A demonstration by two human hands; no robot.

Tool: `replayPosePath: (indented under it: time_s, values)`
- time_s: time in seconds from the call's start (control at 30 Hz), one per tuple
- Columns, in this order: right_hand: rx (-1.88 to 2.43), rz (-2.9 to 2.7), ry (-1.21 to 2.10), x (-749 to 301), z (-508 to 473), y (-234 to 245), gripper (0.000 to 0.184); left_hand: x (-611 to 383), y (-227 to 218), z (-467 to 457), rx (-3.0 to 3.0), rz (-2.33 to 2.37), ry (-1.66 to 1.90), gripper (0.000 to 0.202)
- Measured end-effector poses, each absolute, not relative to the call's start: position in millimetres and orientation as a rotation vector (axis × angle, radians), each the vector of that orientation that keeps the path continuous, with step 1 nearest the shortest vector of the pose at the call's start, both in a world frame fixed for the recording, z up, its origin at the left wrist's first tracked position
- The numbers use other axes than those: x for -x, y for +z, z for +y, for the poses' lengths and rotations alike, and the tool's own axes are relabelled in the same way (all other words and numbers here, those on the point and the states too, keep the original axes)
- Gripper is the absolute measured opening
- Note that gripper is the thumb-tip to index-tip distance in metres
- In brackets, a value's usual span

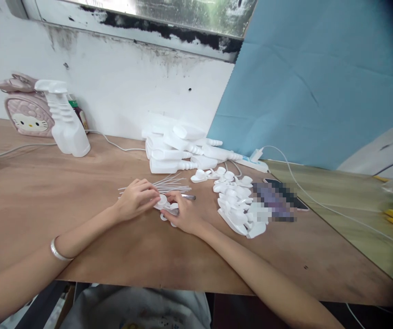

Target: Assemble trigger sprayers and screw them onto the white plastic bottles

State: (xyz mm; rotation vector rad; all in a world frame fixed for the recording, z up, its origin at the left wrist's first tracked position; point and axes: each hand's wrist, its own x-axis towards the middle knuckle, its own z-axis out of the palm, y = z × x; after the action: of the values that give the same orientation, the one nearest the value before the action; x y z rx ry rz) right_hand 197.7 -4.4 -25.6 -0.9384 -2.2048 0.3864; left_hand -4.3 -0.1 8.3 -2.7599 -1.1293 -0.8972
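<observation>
In the middle of the table my left hand point(136, 199) and my right hand point(185, 215) meet over a small white plastic piece point(162, 201) with a round end. The fingertips of my left hand close on its left side. My right hand has its fingers curled round the other side, partly hiding the piece. A few more small white parts point(164, 217) show just below the fingers. Behind my hands lies a loose bundle of thin white tubes point(170, 184). A slim metallic tool point(188, 197) pokes out past my right hand; its kind is unclear.
To the right lies a curved row of white plastic pieces point(232, 201), with a phone point(299, 203) beyond. White bottles point(172, 155) are heaped against the wall beside a power strip point(251, 162). A spray bottle point(69, 132) and a pink bag point(29, 116) stand back left. Cables cross the tabletop.
</observation>
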Motion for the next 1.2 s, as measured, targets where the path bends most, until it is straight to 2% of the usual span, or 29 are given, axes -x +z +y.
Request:
replayPosePath:
  time_s: [0.13, 0.4, 0.6, 0.87, 1.03, 1.2]
  values:
    - [0.955, -2.218, 0.411, -198, -6, -23, 0.035, 17, 13, 11, 2.665, -1.360, -0.847, 0.028]
    - [0.971, -2.237, 0.419, -198, -8, -20, 0.033, 32, 6, 22, 2.771, -1.486, -0.408, 0.018]
    - [0.964, -2.256, 0.411, -198, -7, -20, 0.032, 26, 3, 18, 2.671, -1.585, -0.432, 0.019]
    - [0.954, -2.268, 0.401, -199, -8, -20, 0.031, 29, 17, 21, 2.651, -1.801, -1.003, 0.014]
    - [0.935, -2.275, 0.390, -199, -7, -20, 0.031, 14, 15, 14, 2.857, -1.817, -1.546, 0.028]
    - [0.912, -2.283, 0.382, -199, -7, -21, 0.030, 1, 16, 1, 2.969, -1.720, -2.000, 0.027]
